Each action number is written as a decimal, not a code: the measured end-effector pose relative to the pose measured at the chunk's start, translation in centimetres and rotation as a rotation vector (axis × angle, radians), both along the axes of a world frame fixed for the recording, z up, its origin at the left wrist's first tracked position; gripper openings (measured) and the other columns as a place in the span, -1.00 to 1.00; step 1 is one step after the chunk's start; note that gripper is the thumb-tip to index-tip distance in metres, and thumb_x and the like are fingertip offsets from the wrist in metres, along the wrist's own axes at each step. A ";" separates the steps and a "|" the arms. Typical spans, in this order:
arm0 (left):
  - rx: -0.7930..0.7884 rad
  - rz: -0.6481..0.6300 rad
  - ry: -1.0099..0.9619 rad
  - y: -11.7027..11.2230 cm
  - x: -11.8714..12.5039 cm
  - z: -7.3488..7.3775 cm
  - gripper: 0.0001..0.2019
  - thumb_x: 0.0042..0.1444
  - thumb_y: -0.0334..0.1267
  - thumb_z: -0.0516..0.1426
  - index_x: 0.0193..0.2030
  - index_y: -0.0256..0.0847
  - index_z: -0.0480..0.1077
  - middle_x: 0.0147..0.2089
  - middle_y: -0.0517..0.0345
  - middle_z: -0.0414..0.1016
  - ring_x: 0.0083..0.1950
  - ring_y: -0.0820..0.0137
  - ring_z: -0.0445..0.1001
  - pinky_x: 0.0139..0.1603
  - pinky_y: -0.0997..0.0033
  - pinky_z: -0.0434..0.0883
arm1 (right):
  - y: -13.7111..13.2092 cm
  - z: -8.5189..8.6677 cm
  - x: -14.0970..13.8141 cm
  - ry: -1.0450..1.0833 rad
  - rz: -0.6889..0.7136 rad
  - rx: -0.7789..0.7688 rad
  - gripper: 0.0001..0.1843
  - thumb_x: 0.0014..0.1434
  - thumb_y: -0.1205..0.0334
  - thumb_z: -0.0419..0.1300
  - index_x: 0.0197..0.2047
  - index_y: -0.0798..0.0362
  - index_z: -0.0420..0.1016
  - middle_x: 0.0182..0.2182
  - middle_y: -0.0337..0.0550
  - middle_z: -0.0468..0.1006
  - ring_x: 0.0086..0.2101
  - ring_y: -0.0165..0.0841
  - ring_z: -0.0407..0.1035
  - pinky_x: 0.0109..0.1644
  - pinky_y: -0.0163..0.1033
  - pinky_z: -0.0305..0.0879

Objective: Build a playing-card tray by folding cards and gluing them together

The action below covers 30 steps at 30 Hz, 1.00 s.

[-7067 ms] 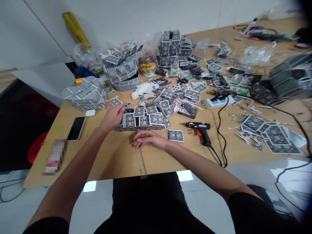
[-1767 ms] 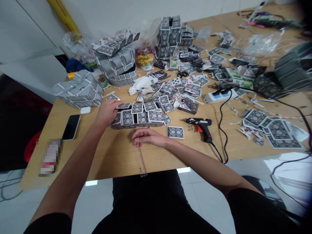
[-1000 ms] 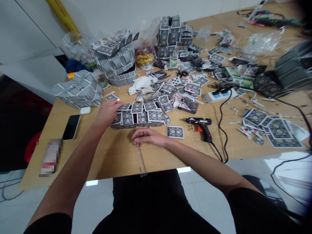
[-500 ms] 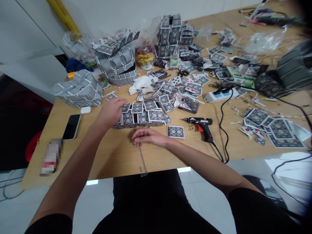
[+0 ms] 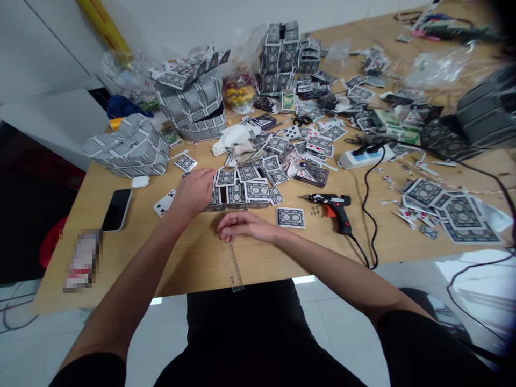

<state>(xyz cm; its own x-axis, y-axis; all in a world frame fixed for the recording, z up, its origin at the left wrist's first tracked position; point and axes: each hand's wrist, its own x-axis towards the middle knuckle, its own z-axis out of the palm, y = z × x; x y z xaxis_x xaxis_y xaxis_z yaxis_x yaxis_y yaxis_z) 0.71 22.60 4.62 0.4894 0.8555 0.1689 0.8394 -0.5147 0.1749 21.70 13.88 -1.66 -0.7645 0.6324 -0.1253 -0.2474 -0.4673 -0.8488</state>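
My left hand [image 5: 195,191] is over the left end of a row of blue-backed playing cards [image 5: 236,193], its fingers bent together. Whatever may be between them is hidden. The row looks like overlapping cards joined into a low structure, with a dark gap near its left part. My right hand [image 5: 246,226] rests on the table just in front of the row, fingers loosely curled and apart, with no held thing visible. A clear ruler [image 5: 236,269] runs from below its fingertips to the table edge. A single card [image 5: 291,218] lies face down to its right.
A glue gun [image 5: 332,207] with a black cable lies to the right, near a white power strip [image 5: 365,157]. Card-built baskets [image 5: 129,148], loose cards and scraps cover the back. A phone [image 5: 117,209] and a clubs card [image 5: 164,203] lie left.
My left hand has moved right along the card row, uncovering a clubs card on the table and more of a face-down card behind. My right hand has stayed in place.
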 end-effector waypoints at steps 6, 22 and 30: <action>0.005 0.005 0.017 0.0 0.1 -0.1 -0.51 0.42 -0.28 -0.06 0.32 -0.32 0.51 0.33 -0.20 0.57 0.35 0.04 0.53 0.44 -0.02 0.40 | 0.0 0.0 -0.1 0.000 -0.001 0.003 -0.59 0.16 0.01 0.55 -0.07 0.09 0.63 -0.24 -0.11 0.71 -0.26 -0.35 0.58 -0.08 -0.17 0.52; -0.032 -0.015 0.002 0.9 0.0 0.2 -0.56 0.40 -0.28 -0.04 0.26 -0.20 0.53 0.27 -0.09 0.61 0.29 0.08 0.54 0.40 0.02 0.43 | 0.0 0.1 0.0 0.001 -0.003 0.004 -0.57 0.15 0.00 0.56 -0.07 0.09 0.63 -0.25 -0.11 0.70 -0.25 -0.35 0.58 -0.09 -0.18 0.51; -0.164 0.020 -0.168 4.0 -1.8 0.6 -0.65 0.39 -0.16 0.04 0.05 -0.18 0.64 0.08 -0.05 0.70 0.15 0.07 0.60 0.27 0.05 0.47 | 0.0 0.1 0.1 0.000 -0.002 -0.003 -0.61 0.16 0.03 0.55 -0.08 0.07 0.63 -0.25 -0.13 0.69 -0.25 -0.34 0.57 -0.09 -0.17 0.51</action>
<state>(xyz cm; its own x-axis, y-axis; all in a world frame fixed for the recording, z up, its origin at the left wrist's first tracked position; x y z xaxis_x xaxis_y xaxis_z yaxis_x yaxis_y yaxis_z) -1.06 26.58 5.26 0.4490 0.8873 0.1048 0.8012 -0.4518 0.3925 21.77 13.84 -1.52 -0.7634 0.6333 -0.1273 -0.2483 -0.4695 -0.8473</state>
